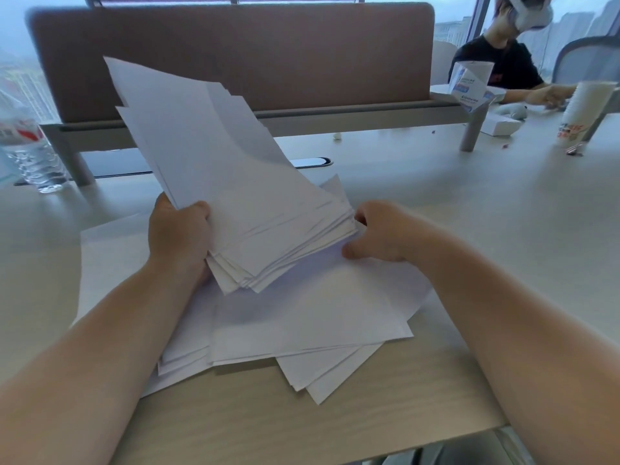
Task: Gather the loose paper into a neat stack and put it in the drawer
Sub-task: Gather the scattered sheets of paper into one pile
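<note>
Two hands: left hand (181, 234), right hand (377, 234). One held paper stack (228, 182) between them; loose sheets (302, 317) below, uncountable. One water bottle (32, 152) far left; one paper cup (583, 112) far right.

A thick, uneven bundle of white paper (235, 182) stands tilted up off the worktop (503, 213), its edges fanned and its top leaning far and left, above more loose white sheets (302, 323) lying flat and askew at the near edge
</note>
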A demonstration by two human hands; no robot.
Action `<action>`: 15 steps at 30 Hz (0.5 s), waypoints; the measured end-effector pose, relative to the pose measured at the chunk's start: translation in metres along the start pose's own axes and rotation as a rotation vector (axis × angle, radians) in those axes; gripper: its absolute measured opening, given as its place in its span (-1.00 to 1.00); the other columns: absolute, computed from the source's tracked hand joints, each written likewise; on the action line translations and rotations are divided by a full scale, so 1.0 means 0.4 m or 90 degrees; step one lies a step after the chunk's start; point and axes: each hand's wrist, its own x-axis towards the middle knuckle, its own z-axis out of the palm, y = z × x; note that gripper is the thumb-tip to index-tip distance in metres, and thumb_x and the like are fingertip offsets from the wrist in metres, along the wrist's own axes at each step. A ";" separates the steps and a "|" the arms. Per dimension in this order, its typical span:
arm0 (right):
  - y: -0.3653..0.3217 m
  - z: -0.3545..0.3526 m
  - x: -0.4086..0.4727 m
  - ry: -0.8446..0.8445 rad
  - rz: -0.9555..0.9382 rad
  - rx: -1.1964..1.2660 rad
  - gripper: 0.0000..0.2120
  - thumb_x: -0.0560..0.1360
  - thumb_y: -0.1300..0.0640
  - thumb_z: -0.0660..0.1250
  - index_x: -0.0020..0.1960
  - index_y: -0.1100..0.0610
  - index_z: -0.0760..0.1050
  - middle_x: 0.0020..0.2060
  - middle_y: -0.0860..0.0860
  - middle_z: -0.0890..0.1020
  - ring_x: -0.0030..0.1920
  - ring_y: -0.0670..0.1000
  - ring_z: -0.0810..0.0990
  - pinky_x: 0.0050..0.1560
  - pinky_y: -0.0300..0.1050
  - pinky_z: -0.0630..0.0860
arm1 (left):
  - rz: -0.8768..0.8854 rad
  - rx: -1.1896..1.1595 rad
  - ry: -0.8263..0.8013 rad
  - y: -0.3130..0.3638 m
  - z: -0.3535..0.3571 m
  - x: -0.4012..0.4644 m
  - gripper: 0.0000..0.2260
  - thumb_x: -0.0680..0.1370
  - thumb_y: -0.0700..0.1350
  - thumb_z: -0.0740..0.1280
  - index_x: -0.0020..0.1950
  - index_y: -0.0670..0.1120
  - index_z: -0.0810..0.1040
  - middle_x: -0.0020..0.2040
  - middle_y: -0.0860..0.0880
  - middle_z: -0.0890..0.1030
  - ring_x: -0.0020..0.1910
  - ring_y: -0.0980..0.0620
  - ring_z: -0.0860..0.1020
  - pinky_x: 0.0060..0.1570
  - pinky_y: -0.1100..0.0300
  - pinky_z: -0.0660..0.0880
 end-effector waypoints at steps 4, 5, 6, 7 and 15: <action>0.029 -0.005 0.028 0.082 -0.008 -0.009 -0.81 0.44 0.03 0.46 -0.11 0.14 0.54 -0.22 0.05 0.59 -0.19 0.13 0.57 -0.26 -0.09 0.41 | -0.009 -0.003 0.045 -0.001 -0.012 0.014 -0.66 0.54 -0.18 0.33 0.32 -0.07 0.54 0.12 0.01 0.60 0.05 -0.04 0.55 0.07 0.17 0.45; 0.039 -0.008 0.035 0.102 -0.001 -0.006 -0.84 0.44 0.03 0.45 -0.13 0.10 0.55 -0.21 0.03 0.60 -0.17 0.14 0.58 -0.25 -0.10 0.42 | -0.014 -0.011 0.058 -0.004 -0.016 0.020 -0.67 0.54 -0.18 0.33 0.31 -0.07 0.54 0.11 0.02 0.60 0.06 -0.04 0.56 0.05 0.20 0.43; 0.052 -0.009 0.045 0.121 0.010 -0.008 -0.87 0.43 0.04 0.45 -0.15 0.08 0.54 -0.23 -0.01 0.59 -0.17 0.13 0.58 -0.27 -0.12 0.40 | -0.016 -0.018 0.070 -0.004 -0.019 0.023 -0.67 0.53 -0.18 0.33 0.30 -0.07 0.54 0.10 0.03 0.60 0.07 -0.04 0.57 0.03 0.23 0.41; 0.064 -0.010 0.055 0.138 0.023 -0.011 -0.88 0.44 0.06 0.44 -0.17 0.06 0.53 -0.23 -0.04 0.58 -0.17 0.11 0.57 -0.28 -0.14 0.39 | -0.020 -0.028 0.082 -0.003 -0.022 0.025 -0.67 0.53 -0.20 0.33 0.30 -0.07 0.54 0.10 0.04 0.60 0.09 -0.03 0.58 0.00 0.27 0.40; 0.083 0.007 0.066 0.140 0.094 -0.031 -0.64 0.47 -0.14 0.43 0.09 0.11 0.61 0.08 0.09 0.65 0.06 0.18 0.60 -0.06 -0.09 0.47 | -0.033 -0.052 0.070 -0.002 -0.023 0.012 -0.65 0.53 -0.23 0.30 0.31 -0.06 0.53 0.12 0.02 0.61 0.06 -0.06 0.59 -0.03 0.26 0.43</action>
